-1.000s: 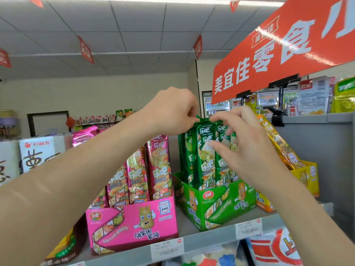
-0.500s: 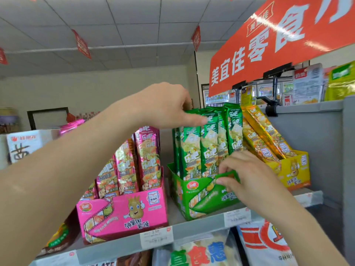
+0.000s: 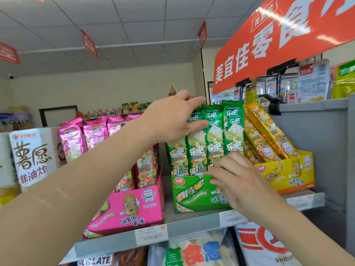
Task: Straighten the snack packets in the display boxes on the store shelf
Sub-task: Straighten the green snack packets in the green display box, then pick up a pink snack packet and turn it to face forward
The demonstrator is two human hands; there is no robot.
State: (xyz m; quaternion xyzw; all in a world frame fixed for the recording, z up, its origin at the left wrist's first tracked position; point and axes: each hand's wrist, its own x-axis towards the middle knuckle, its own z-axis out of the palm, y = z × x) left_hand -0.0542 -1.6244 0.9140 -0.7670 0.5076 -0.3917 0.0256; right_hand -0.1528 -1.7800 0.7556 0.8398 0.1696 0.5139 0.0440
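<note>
The shelf (image 3: 119, 242) runs across the view under a red sign (image 3: 278, 41), and three display boxes stand along it: a pink box (image 3: 130, 210) on the left, a green box (image 3: 192, 194) in the middle and a yellow box (image 3: 292, 173) on the right. The green packets (image 3: 215, 139) stand in their box close together in a row, long axis near upright and tops about level. The yellow packets (image 3: 265, 131) tilt, their tops leaning over toward the green row. The pink packets (image 3: 146, 166) are partly hidden behind the forearm.

The left grip (image 3: 171, 120) is at the top left of the green row. Its fingers curl over the packet tops and its thumb presses their front face, so it holds the upper ends. The right grip (image 3: 240, 181) sits low at the green box's front rim. Its fingers are bent over the lip against the packets' feet and the thumb lies on the box front, apparently pinching the rim.

So the packets run lengthwise between the two grips, tops under the left and feet behind the right. Squaring the row likely means the left nudging the tops while the right steadies the box
</note>
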